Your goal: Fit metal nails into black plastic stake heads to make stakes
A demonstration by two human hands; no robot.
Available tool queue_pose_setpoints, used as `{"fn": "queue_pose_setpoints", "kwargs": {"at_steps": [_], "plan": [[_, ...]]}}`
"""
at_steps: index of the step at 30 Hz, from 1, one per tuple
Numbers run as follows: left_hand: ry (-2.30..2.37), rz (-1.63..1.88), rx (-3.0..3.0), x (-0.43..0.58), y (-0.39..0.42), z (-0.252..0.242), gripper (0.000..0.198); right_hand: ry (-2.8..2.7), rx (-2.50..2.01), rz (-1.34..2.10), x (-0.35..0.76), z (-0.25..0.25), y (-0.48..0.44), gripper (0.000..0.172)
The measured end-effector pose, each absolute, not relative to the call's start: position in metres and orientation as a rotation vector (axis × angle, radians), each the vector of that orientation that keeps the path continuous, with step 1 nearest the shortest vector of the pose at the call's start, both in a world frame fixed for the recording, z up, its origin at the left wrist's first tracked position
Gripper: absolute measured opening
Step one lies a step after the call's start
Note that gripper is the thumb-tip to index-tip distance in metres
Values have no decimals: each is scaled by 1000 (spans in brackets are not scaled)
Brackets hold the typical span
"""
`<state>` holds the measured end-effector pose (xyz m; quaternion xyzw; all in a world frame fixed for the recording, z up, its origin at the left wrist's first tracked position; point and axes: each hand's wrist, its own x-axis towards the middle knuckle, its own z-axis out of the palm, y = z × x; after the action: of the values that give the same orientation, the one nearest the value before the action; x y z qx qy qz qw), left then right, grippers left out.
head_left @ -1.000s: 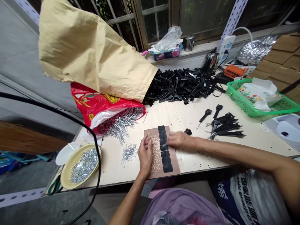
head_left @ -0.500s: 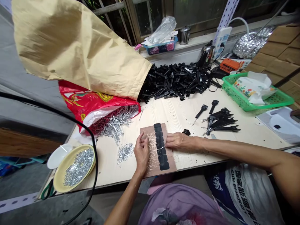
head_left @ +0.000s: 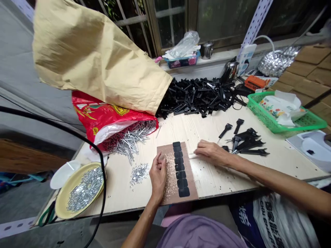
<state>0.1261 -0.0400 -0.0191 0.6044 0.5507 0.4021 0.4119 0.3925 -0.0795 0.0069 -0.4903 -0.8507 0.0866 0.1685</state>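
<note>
A thin brown board (head_left: 191, 186) lies at the table's front edge. Down it runs a column of several black rounded-square pieces (head_left: 181, 174), with small pale specks (head_left: 170, 175) scattered to their left. My left hand (head_left: 158, 175) rests at the board's left side, fingers curled and thumb against them; whatever may be between them is hidden. Just right of the board, my right hand (head_left: 212, 152) pinches a thin metal pin (head_left: 191, 153) that points left. Black-handled parts (head_left: 249, 141) with metal shafts lie beyond that hand. Small metal pieces (head_left: 139, 173) are heaped left of my left hand.
A red bag (head_left: 103, 112) spills metal pins (head_left: 131, 141) beneath a tan sack (head_left: 103, 58). Many black parts (head_left: 196, 96) pile at the back. A yellow bowl (head_left: 60, 203) of metal pieces stands at left, a green basket (head_left: 261, 119) at right. A black cable (head_left: 104, 179) crosses the left foreground.
My right hand has moved off the black pieces, right and away from the board, and the thin pin now shows in its fingers. My left hand stays at the board. The view has tilted up slightly.
</note>
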Motion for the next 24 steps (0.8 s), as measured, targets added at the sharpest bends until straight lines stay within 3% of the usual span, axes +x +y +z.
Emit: {"fn": "queue_pose_setpoints", "kwargs": {"at_steps": [6,14,21,24], "plan": [[1377,1005,1494,122,-37,-22,50,-2493,-1814,-12,458,32,-55,19],[1437,996,1474,119,-32,-26,52,-2263,-1957,-267,425,9,106,22],[1473,961,1437,118,-29,-29,58,-2384,-2064,-193,421,-8,184,64],[1477,909,1429,118,-29,-28,57,-2411,-2160,-117,419,-9,196,67]]}}
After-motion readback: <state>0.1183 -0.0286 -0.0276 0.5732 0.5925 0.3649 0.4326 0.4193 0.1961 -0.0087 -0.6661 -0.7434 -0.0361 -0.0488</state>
